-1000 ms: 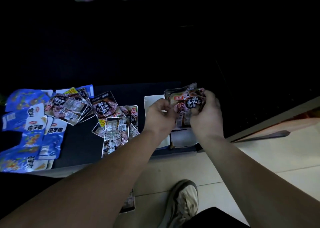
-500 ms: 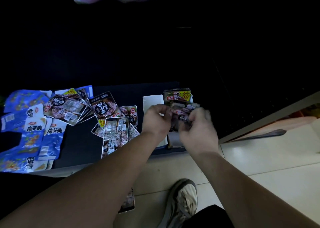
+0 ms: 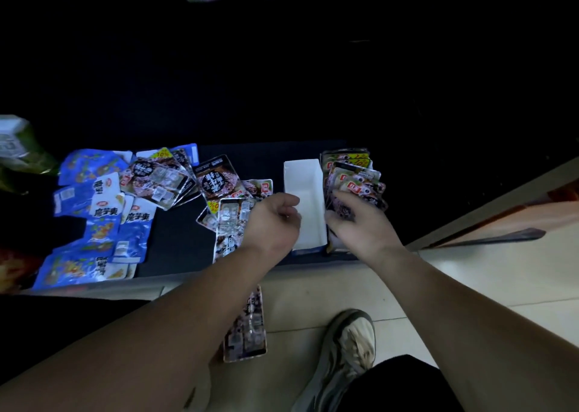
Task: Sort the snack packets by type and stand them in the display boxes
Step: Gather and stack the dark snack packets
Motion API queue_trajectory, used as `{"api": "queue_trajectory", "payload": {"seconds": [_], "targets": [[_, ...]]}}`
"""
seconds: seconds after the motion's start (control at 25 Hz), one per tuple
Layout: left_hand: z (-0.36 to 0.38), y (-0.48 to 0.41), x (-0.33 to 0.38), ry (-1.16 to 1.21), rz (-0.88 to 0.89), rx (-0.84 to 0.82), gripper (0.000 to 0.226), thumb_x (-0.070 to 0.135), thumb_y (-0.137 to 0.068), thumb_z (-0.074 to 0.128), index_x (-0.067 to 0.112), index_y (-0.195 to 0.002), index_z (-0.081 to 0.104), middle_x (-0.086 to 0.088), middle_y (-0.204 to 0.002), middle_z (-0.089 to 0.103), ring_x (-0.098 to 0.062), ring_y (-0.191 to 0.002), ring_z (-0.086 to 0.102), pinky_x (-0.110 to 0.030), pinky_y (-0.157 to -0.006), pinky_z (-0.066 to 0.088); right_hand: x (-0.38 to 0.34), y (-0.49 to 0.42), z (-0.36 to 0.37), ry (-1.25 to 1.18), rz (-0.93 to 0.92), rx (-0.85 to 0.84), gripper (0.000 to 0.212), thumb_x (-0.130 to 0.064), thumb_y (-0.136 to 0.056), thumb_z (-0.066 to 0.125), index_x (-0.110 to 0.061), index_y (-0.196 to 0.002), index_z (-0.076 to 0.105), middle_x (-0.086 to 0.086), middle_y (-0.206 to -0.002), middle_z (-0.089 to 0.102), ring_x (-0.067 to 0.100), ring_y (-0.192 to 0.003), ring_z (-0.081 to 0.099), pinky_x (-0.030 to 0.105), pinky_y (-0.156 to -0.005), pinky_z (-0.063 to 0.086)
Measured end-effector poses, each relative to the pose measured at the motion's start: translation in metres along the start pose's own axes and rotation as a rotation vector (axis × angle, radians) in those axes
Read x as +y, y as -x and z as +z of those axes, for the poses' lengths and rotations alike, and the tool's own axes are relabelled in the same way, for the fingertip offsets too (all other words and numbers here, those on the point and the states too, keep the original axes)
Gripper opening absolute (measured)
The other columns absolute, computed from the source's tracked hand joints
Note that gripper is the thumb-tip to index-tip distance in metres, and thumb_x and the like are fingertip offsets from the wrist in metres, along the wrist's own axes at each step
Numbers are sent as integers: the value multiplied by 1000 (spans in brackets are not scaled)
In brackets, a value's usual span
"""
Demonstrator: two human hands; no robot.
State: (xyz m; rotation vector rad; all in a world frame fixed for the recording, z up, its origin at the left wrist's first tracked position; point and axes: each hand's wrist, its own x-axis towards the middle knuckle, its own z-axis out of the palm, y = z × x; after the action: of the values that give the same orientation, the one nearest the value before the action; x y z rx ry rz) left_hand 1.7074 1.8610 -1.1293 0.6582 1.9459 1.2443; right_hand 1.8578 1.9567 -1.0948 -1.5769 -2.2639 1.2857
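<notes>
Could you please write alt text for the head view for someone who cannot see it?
A person's right hand touches dark snack packets standing upright beside an empty-looking white display box, with the left hand loosely curled at its other side. Loose dark packets and blue packets lie further left; one packet lies on the floor.
</notes>
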Motion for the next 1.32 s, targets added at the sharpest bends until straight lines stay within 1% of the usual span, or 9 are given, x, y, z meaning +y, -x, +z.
{"api": "queue_trajectory", "payload": {"seconds": [0.08, 0.2, 0.44, 0.6, 0.8, 1.04, 1.12, 1.2, 1.32], "targets": [[-23, 23, -7, -62, 33, 41, 18, 11, -92, 67, 23, -105, 72, 3, -90, 71, -13, -78, 67, -24, -75, 56, -19, 21, 12, 144, -117, 26, 51, -63, -89, 56, -44, -136, 56, -13, -137, 58, 14, -125, 56, 39, -108, 45], [-53, 62, -31, -120, 27, 71, 12, 14, -89, 70, 22, -96, 74, 7, -80, 71, -7, -68, 65, -22, -65, 52, -41, 60, 45, 266, -317, -27, 36, -66, -86, 54, -40, -109, 65, -13, -102, 61, 13, -98, 62, 33, -85, 52], [-92, 117, -153, -408, -209, -22, 13, 32, -83, 60, 29, -74, 69, 3, -79, 74, -20, -75, 71, -31, -67, 55, -14, 93, 151, 169, -95, -440, 39, -74, -85, 50, -40, -68, 60, -9, -64, 56, 13, -72, 57, 35, -71, 49], [-86, 114, -204, -228, -394, 29, 17, 28, -98, 63, 18, -90, 74, 0, -85, 73, -20, -79, 68, -27, -68, 50, 31, 82, 216, 112, 91, -473, 49, -79, -84, 42, -37, -84, 66, -2, -95, 65, 20, -93, 63, 37, -88, 52], [-56, 95, -236, -29, -485, 62, 23, 17, -92, 68, 20, -114, 74, -6, -119, 63, -18, -96, 67, -30, -85, 58, 65, 57, 245, -41, 286, -478, 38, -64, -97, 50, -40, -119, 69, -6, -124, 61, 17, -114, 58, 32, -98, 43], [-58, 93, -235, 153, -568, 4, 43, -16, -75, 63, 20, -93, 75, -3, -87, 77, -18, -78, 74, -39, -71, 64, 63, 55, 249, -457, 572, -319, 13, -23, -99, 65, -16, -92, 74, 3, -88, 72, 24, -88, 69, 22, -65, 53], [-66, 104, -219, 134, -571, 112, 42, -21, -75, 58, 20, -73, 69, -4, -75, 75, -17, -68, 70, -37, -67, 63, 54, 59, 236, -420, 680, -371, 29, -38, -98, 64, -11, -91, 74, 6, -85, 70, 30, -87, 68, 28, -66, 49], [-78, 115, -193, 89, -535, 204, 35, -16, -76, 61, 17, -64, 63, -1, -67, 69, -10, -62, 64, -19, -62, 56, 37, 70, 216, -431, 765, -429, 48, -52, -94, 61, -8, -81, 70, 9, -76, 68, 29, -73, 66, 33, -68, 51], [-100, 120, -146, 30, -442, 273, 26, -2, -81, 69, 18, -67, 60, 4, -68, 66, -10, -65, 61, -18, -62, 49, -3, 84, 184, -439, 620, -462, 50, -54, -93, 61, -9, -71, 62, 9, -63, 64, 24, -56, 61, 30, -61, 51]]}}
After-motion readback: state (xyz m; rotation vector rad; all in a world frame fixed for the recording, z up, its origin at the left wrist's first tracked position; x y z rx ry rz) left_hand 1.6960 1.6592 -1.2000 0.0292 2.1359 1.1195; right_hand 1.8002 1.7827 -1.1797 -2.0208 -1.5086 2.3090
